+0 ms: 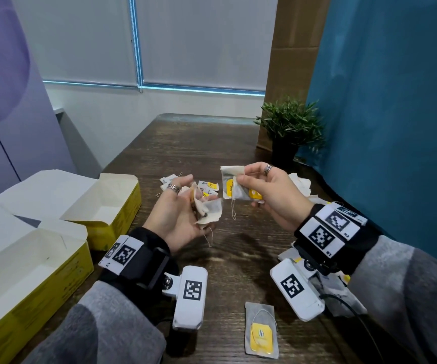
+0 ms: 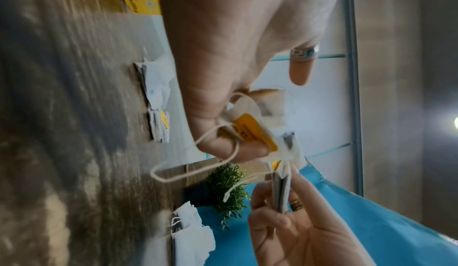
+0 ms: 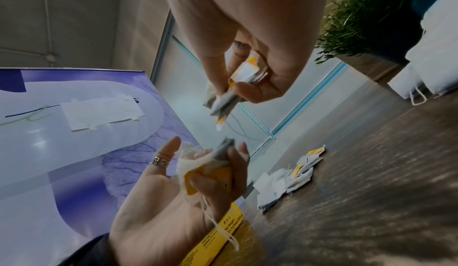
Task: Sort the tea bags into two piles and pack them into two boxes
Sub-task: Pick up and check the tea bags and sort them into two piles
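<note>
Head view shows both hands raised above a dark, wood-grained table (image 1: pixel 227 143), each holding thin, crinkled paper tea bags with yellow tags. The left hand (image 1: pixel 179 219), palm up and wearing a patterned silver ring, curls its fingers round a crumpled bunch of tea bags (image 1: pixel 206 208) whose string dangles in a loop below the palm. The right hand (image 1: pixel 270 191), also ringed, pinches a flat stack of tea bags (image 1: pixel 234 186) between thumb and fingertips; the stack stands roughly upright, long axis vertical, a thin string hanging from its lower edge. The two bunches sit near each other but apart. At the left stand two open yellow cardboard boxes with white insides (image 1: pixel 109 203), lids folded back, long sides running away from the person. A small loose pile of tea bags (image 1: pixel 206 186) lies on the table beyond the hands, another pile (image 1: pixel 301 185) behind the right hand, and more under the right wrist. One single grey tea bag with a yellow tag (image 1: pixel 261 329) lies flat close to the person, long axis pointing away. A green artificial plant in a dark pot (image 1: pixel 289 127) stands at the right, against a teal curtain (image 1: pixel 396 101).
</note>
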